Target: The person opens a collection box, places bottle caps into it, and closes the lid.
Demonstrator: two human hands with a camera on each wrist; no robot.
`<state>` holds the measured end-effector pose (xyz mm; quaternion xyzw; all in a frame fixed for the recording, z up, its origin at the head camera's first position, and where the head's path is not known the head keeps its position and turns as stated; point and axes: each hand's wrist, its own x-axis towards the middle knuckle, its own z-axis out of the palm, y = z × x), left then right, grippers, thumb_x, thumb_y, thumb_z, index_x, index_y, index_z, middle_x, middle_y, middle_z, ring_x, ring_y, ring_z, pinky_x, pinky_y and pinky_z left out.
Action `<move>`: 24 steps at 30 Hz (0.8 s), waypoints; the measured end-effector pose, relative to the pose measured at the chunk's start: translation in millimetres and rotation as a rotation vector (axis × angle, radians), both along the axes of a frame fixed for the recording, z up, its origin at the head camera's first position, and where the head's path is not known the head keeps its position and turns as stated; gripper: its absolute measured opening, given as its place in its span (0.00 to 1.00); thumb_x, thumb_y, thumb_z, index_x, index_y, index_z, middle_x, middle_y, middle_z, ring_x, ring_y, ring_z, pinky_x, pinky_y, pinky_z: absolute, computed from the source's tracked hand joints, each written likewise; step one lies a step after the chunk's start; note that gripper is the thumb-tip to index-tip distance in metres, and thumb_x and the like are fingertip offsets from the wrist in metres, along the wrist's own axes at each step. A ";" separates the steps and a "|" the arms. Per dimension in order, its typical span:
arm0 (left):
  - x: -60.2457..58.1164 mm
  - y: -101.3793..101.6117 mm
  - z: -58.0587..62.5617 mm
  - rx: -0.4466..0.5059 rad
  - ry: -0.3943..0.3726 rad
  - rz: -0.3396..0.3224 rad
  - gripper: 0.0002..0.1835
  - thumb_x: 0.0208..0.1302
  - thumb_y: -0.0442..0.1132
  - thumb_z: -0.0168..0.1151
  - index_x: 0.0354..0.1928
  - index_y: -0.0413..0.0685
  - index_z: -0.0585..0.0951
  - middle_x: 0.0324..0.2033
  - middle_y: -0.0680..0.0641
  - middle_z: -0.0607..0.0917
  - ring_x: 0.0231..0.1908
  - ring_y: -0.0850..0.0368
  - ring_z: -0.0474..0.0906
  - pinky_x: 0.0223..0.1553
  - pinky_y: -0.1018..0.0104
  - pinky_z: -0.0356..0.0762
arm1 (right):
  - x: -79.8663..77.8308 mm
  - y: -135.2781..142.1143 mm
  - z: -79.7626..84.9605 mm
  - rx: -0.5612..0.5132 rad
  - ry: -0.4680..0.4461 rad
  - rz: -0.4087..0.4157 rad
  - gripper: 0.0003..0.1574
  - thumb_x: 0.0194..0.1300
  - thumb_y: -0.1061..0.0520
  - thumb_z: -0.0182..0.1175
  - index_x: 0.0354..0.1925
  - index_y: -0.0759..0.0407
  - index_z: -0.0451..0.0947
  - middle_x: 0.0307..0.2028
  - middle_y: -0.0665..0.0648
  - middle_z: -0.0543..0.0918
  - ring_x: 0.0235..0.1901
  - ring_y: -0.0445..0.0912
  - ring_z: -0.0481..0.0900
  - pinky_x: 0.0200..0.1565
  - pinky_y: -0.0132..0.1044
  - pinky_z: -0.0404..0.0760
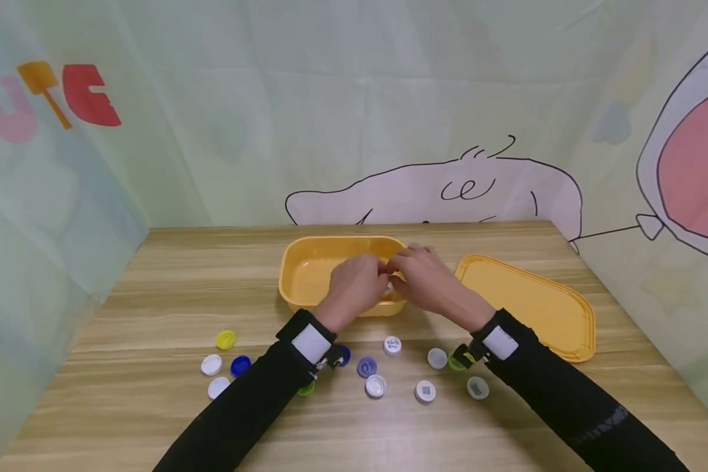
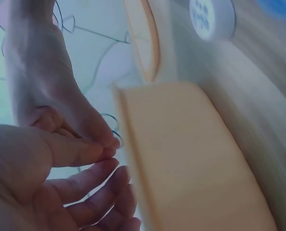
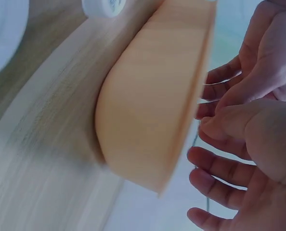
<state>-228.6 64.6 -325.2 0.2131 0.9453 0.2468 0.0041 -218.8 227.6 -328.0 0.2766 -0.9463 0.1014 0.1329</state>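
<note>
Both hands meet over the right part of a yellow plastic box (image 1: 309,265), their fingertips close together above its rim. My left hand (image 1: 355,283) comes from the left, thumb and forefinger tips together in the left wrist view. From the right reaches my right hand (image 1: 423,278); in the right wrist view its thumb tip meets the forefinger, while the other fingers are loosely bent. Whatever may be between the fingertips is hidden. Just under the hands, a small white thing (image 1: 389,288) shows inside the box, partly covered.
A yellow lid (image 1: 528,305) lies flat to the right of the box. In front are scattered bottle caps: white caps (image 1: 375,386), blue caps (image 1: 240,365), a yellow cap (image 1: 225,339) and green caps (image 1: 456,362), some partly behind the sleeves. A printed cloth (image 1: 242,131) hangs behind the wooden table (image 1: 130,367).
</note>
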 end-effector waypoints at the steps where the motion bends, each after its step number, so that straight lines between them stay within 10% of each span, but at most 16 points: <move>1: 3.7 0.7 1.1 -0.007 0.034 -0.009 0.12 0.75 0.43 0.62 0.32 0.48 0.86 0.18 0.52 0.74 0.22 0.56 0.74 0.22 0.68 0.63 | 4.0 2.4 1.1 -0.006 0.021 0.006 0.04 0.63 0.63 0.71 0.37 0.61 0.87 0.36 0.57 0.87 0.37 0.53 0.76 0.46 0.54 0.77; 10: 49.2 -0.3 8.3 0.009 0.213 -0.015 0.14 0.70 0.46 0.68 0.51 0.47 0.85 0.38 0.51 0.86 0.38 0.55 0.80 0.38 0.63 0.71 | 49.5 17.3 9.4 -0.105 0.126 0.026 0.08 0.59 0.64 0.75 0.38 0.62 0.86 0.36 0.58 0.85 0.39 0.53 0.77 0.44 0.47 0.78; 24: 86.8 -18.4 -23.8 -0.087 0.165 -0.146 0.12 0.66 0.46 0.72 0.46 0.48 0.87 0.33 0.51 0.86 0.29 0.58 0.80 0.27 0.66 0.72 | 93.2 20.0 -15.0 -0.038 0.020 0.034 0.16 0.54 0.59 0.80 0.39 0.60 0.86 0.32 0.52 0.85 0.32 0.46 0.80 0.35 0.40 0.81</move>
